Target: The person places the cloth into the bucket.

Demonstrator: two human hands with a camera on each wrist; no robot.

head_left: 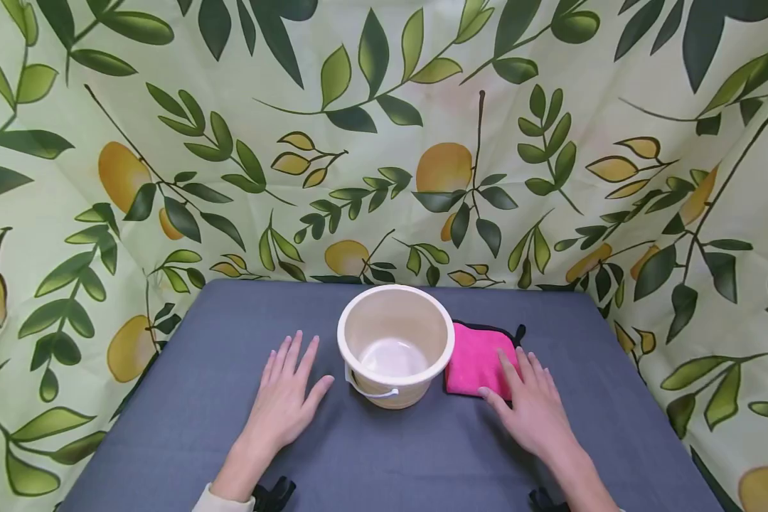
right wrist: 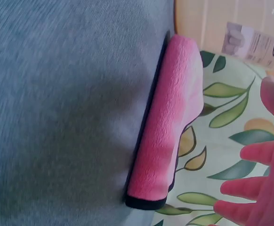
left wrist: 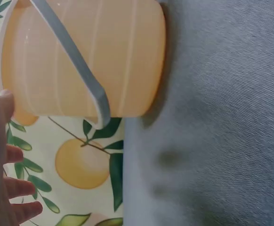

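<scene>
A cream plastic bucket (head_left: pixel 397 395) stands upright on the table, its inside showing nothing but the pale bottom. Its white handle (left wrist: pixel 76 56) hangs down along the side. To the right of the bucket lies a folded pink cloth (head_left: pixel 476 355) with black edging and a small black loop. My left hand (head_left: pixel 288 398) hovers left of the bucket, fingers straight and spread, holding nothing. On the other side, my right hand (head_left: pixel 534 405) is over the cloth's right front part with extended fingers; the right wrist view shows it apart from the cloth.
The table (head_left: pixel 371 469) has a grey-blue cover. A leaf-and-fruit patterned curtain (head_left: pixel 371 163) rises behind it and along both sides. A printed label (right wrist: pixel 252 44) is stuck on the bucket's wall. Dark wrist straps (head_left: pixel 274 492) show at the front edge.
</scene>
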